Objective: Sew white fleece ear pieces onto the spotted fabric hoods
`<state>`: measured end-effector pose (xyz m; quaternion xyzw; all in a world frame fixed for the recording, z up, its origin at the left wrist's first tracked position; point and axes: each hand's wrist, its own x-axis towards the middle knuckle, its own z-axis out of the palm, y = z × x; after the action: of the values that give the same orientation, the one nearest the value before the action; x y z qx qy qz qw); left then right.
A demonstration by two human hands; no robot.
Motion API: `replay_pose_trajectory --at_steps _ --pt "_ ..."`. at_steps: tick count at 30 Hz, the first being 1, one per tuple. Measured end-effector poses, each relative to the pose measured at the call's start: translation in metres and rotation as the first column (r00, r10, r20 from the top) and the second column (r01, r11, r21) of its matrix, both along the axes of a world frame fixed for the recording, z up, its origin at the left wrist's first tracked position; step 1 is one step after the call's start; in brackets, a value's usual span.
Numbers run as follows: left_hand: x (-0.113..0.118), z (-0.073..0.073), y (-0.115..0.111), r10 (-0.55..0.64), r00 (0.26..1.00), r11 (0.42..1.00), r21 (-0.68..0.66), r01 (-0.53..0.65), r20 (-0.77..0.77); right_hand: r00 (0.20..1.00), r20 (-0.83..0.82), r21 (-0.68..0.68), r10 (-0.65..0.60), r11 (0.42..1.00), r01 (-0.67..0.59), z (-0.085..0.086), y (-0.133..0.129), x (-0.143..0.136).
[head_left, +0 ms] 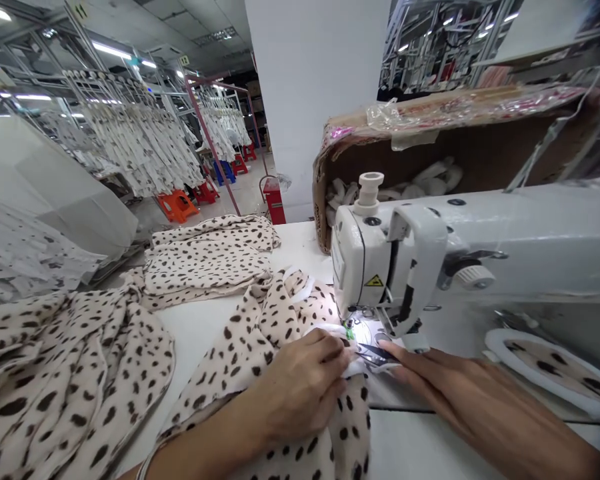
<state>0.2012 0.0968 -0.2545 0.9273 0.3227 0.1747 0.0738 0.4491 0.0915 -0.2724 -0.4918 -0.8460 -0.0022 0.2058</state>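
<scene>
Left hand: the left hand [303, 383] pinched the spotted garment [265, 320] along its white trim [325, 329], fingertips bunched just beside the lit needle area.
Right hand: the right hand [450, 383] reached in from the right, its fingers closed about the dark snips [375, 355].
Snips: they lay between the two hands, just in front of the needle area; the long axis ran roughly left to right, tips pointing left toward the pinched trim.
Garment: it sat on the table [405, 443], left of the sewing machine [525, 223] head; its long axis slanted from the needle area down toward the wearer, passing under the left forearm.
Edges: the garment's left edge ran diagonally from upper right to lower left; a curl of trim showed behind the left hand.
Room left: a strip of white tabletop separated the garment from a spotted pile [45, 373]; folded spotted fabric [210, 257] lay farther back.
Room right: white tabletop showed below the right hand; a white-rimmed oval piece [550, 367] stood beside that forearm, under the machine arm.
</scene>
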Motion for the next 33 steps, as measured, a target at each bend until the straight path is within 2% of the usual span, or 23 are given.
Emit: replay_pose_trajectory --at_steps 3,5,8,13,23,28,33 --pt "-0.003 0.003 0.001 -0.044 0.998 0.999 -0.022 0.043 -0.033 0.995 -0.019 -0.098 0.102 0.99 -0.103 0.002 0.001 -0.009" --pt "-0.003 0.002 0.003 -0.081 0.995 0.997 -0.003 0.081 -0.049 0.996 -0.032 -0.106 0.088 0.99 -0.091 0.001 0.003 -0.012" --pt "-0.004 -0.004 0.006 -0.127 0.99 0.99 0.048 0.13 -0.066 0.996 -0.022 -0.035 0.089 0.995 -0.09 -0.002 0.004 -0.012" --pt "-0.006 -0.012 0.009 -0.13 0.989 0.987 0.09 0.136 -0.068 0.997 0.016 0.092 0.08 0.992 -0.081 -0.002 0.005 -0.013" --pt "-0.002 -0.01 0.012 -0.143 0.989 0.98 0.136 0.146 -0.031 0.998 0.044 0.102 0.037 0.994 -0.042 0.0 0.003 -0.02" --pt "0.0 -0.009 0.016 -0.101 0.993 0.983 0.146 0.109 -0.062 0.997 0.081 0.1 -0.006 0.995 -0.002 -0.001 0.01 -0.019" --pt "0.002 -0.004 0.02 -0.08 0.991 0.975 0.201 0.1 -0.105 0.992 0.13 0.152 0.009 0.988 -0.029 -0.003 0.014 -0.017"
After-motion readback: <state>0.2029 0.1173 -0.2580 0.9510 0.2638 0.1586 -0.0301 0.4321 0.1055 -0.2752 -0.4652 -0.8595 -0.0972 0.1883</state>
